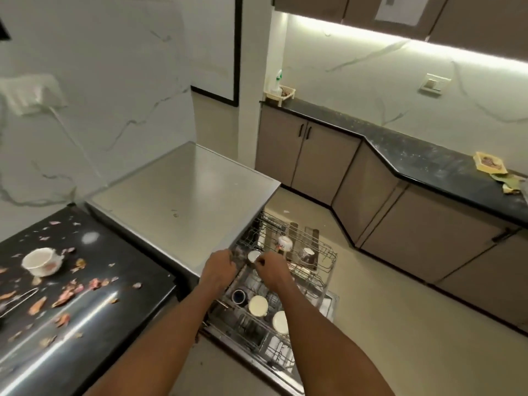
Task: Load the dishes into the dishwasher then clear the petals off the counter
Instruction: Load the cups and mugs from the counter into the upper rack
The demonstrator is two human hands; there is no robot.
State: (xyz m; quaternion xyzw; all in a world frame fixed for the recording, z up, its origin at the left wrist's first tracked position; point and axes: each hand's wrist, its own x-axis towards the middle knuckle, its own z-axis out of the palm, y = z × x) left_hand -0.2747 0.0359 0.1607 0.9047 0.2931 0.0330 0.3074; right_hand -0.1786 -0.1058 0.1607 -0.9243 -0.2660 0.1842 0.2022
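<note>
- Standing at the open dishwasher (183,195), we had both of its racks pulled out.
- Our black worktop (94,281) carried scattered petals (67,294) and a floral cup (41,261).
- Our upper rack (320,252) held cups.
- Our left hand (218,268) rested at the rack's edge, fingers curled; whether they held anything we couldn't tell.
- Our right hand (271,271) pinched a small white cup (253,256).
</note>
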